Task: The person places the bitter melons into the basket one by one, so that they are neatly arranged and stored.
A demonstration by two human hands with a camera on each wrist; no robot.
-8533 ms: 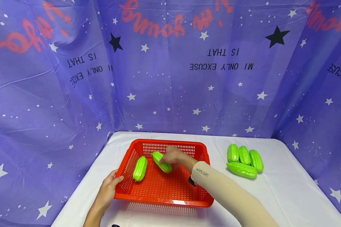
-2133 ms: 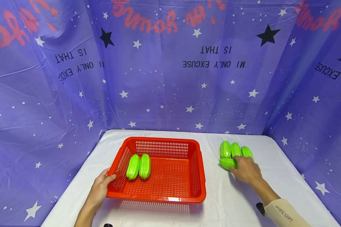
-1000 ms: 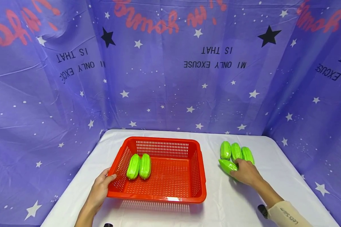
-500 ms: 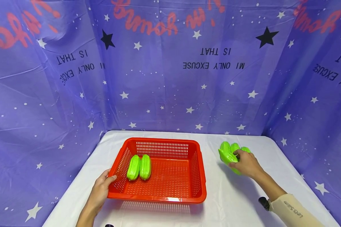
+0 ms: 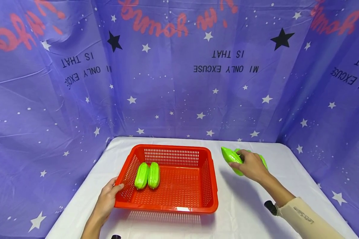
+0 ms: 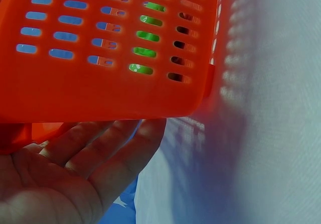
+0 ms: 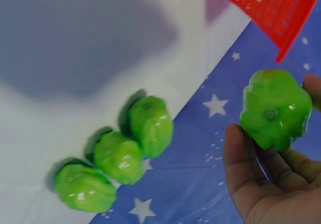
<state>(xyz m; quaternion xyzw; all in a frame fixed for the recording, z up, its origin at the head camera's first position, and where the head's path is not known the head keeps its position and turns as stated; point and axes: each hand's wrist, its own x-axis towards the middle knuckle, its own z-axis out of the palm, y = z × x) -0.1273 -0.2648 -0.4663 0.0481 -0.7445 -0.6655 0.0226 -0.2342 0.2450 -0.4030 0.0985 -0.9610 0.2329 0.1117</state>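
Observation:
My right hand [image 5: 252, 166] grips a bright green, ridged bitter melon [image 5: 231, 157] with a pointed tip, raised above the table; in the right wrist view its blunt end [image 7: 273, 111] shows between thumb and fingers. Three more bitter melons [image 7: 119, 157] lie in a row on the cloth, mostly hidden behind that hand in the head view. With thumb over the rim and fingers beneath, my left hand [image 5: 107, 196] holds the left side of a red plastic basket [image 5: 167, 209]. Inside, two bitter melons [image 5: 154, 175] lie side by side toward the left.
A white cloth [image 5: 236, 212] covers the table, and a purple star-printed curtain [image 5: 173, 83] surrounds its back and sides. The basket's right wall [image 5: 209, 182] stands between the right hand's melon and the melons inside.
Earlier the right hand set a second bitter melon in the basket. Since then it has picked the front melon off the table group, raising it and moving left. The left hand stays at the basket.

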